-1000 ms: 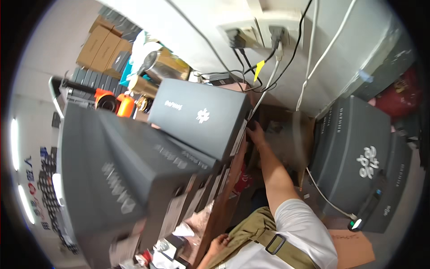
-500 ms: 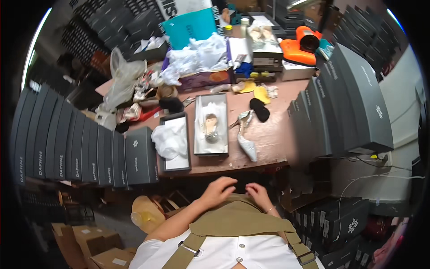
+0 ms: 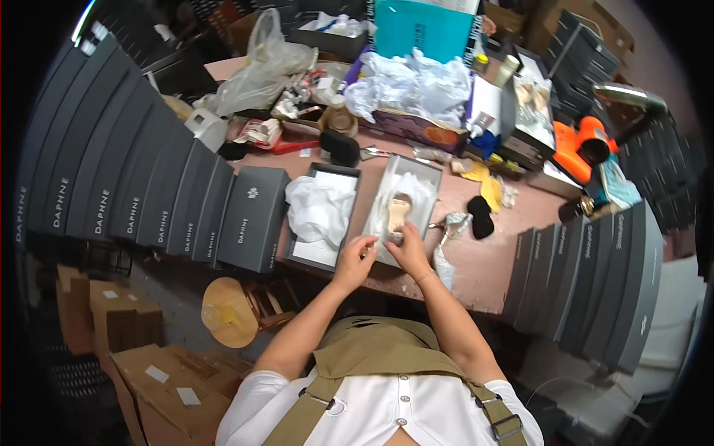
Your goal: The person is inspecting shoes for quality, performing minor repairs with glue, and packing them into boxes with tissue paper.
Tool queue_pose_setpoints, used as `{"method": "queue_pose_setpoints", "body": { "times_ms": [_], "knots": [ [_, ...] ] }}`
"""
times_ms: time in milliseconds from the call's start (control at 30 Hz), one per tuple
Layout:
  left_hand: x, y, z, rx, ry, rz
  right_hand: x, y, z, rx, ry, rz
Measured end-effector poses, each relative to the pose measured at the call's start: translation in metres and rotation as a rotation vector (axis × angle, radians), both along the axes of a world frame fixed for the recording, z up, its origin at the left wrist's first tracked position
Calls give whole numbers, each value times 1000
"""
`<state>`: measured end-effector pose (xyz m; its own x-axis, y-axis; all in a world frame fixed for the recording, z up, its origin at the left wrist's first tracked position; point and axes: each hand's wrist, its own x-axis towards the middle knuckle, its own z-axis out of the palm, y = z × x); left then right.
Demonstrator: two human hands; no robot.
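A beige-soled sandal (image 3: 399, 210) lies on white tissue in an open grey shoe box (image 3: 431, 169) in front of me. My right hand (image 3: 410, 251) is at the sandal's near end, its thumb and fingers to either side of it. At the box's near left corner is my left hand (image 3: 355, 262), thumb and fingers apart, with nothing seen in it. A silvery pointed high-heeled shoe (image 3: 443, 264) lies on the table right of the box, partly behind my right wrist. To the left, a box lid or tray (image 3: 322, 256) holds crumpled white tissue (image 3: 320, 208).
Grey shoe boxes stand in a row at the left (image 3: 160, 178) and another at the right (image 3: 573, 275). Behind are a carton of crumpled paper (image 3: 416, 85), a plastic bag (image 3: 268, 63) and an orange tool (image 3: 587, 141). A black pad (image 3: 480, 217) lies near the silvery shoe. A stool (image 3: 230, 312) stands below left.
Both hands have moved forward from near my waist to the open shoe box; the right has reached the sandal. The view has shifted, and the table looks nearer.
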<state>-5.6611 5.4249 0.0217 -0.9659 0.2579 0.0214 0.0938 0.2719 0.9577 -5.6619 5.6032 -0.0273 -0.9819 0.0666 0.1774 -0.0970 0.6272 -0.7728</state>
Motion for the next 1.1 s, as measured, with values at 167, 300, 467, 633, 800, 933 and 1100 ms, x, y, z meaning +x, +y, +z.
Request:
{"method": "queue_pose_setpoints", "body": {
  "times_ms": [167,300,467,633,800,933,1100],
  "knots": [
    [-14,-80,10,-163,27,397,37,33,52,-316,-73,12],
    [-57,-100,-2,-398,18,220,58,90,90,-852,-413,20],
    [-106,-94,-4,-1119,355,-399,60,64,112,-1077,-474,-9],
    [-124,-156,-53,-1188,395,-792,46,16,122,-1243,-307,-140],
    [-154,-140,28,-316,0,-320,40,2,125,-1303,-107,-161],
    [-194,-116,23,477,-512,-15,38,32,140,-1357,-123,-47],
    [-173,-134,-68,-64,-209,479,19,34,133,-1385,-330,67]
  ]
}}
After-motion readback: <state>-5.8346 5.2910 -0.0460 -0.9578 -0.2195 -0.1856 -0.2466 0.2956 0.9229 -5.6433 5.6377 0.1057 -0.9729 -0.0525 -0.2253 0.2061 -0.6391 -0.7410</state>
